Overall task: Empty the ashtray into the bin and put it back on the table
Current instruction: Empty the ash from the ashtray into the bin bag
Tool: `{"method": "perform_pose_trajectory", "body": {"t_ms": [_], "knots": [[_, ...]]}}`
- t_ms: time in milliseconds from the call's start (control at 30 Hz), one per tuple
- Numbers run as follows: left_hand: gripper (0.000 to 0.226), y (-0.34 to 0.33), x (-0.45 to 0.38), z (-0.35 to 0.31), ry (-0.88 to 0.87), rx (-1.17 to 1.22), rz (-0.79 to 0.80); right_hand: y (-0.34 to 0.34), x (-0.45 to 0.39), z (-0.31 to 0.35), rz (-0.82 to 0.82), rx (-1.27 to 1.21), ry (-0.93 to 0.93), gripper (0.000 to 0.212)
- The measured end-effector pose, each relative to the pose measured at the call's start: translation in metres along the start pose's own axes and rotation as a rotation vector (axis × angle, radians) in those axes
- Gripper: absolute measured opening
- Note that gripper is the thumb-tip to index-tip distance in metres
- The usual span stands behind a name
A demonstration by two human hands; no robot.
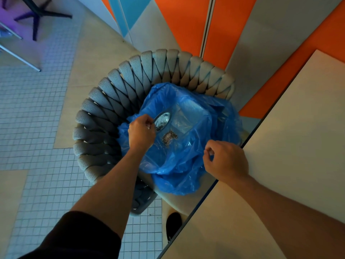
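Floor tiles [37, 113], small, square and pale, fill the left half of the frame, broken by beige strips. Orange, blue and grey wall panels [186, 25] run across the top. A pale table [280, 165] takes the lower right of the frame, its dark edge running diagonally from the lower middle up to the right.

At centre stands a chair [115, 90] with a thick woven rope back that curves from the upper middle round to the lower left. On its seat sits a blue plastic bin bag [186, 165], its mouth held wide and its crumpled rim spilling toward the table edge. A small heap of dark ash and crumbs [169, 137] lies on the see-through plastic inside the bag.

Two bare forearms reach up from the bottom of the frame; the left one comes out of a dark sleeve [84, 238] in the lower left corner. The left hand [141, 130] is curled, pinching the rim of the ashtray [162, 120], a small round metal dish. The ashtray is tilted on edge over the open bag, just above the heap, with some dark bits clinging to its lower inside. The right hand [226, 159], near the table edge, is loosely curled, with thumb and fingertips pinching a fold of the bag's rim.

A dark shoe [173, 224] shows low in the middle, between the chair and the table. In the upper left corner stand the dark crossed legs of another piece of furniture [40, 14].
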State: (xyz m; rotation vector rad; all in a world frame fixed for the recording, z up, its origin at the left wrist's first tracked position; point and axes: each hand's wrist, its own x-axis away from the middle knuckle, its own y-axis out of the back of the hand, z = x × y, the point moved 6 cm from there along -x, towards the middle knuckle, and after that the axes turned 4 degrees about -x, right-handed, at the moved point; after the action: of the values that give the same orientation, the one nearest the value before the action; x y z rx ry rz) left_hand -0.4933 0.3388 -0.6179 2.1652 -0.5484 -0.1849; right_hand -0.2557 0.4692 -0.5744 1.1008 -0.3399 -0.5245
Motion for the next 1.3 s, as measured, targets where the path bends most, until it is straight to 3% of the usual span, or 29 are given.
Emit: {"method": "perform_pose_trajectory", "body": {"t_ms": [233,433,1067,1300], "knots": [[0.007,0.0,0.002,-0.002,-0.041,-0.034,0.003,0.001,0.0,0.0,-0.029,0.013,0.009,0.014],[0.005,-0.001,0.004,-0.004,-0.048,-0.033,0.011,0.003,0.0,0.002,-0.071,0.007,0.053,0.04],[0.006,0.011,0.009,-0.006,-0.13,0.005,-0.107,0.004,0.001,0.002,-0.101,0.035,0.038,0.021],[0.008,0.002,0.011,-0.006,-0.151,-0.045,-0.053,0.003,0.0,0.003,-0.106,0.041,0.045,0.019]]}}
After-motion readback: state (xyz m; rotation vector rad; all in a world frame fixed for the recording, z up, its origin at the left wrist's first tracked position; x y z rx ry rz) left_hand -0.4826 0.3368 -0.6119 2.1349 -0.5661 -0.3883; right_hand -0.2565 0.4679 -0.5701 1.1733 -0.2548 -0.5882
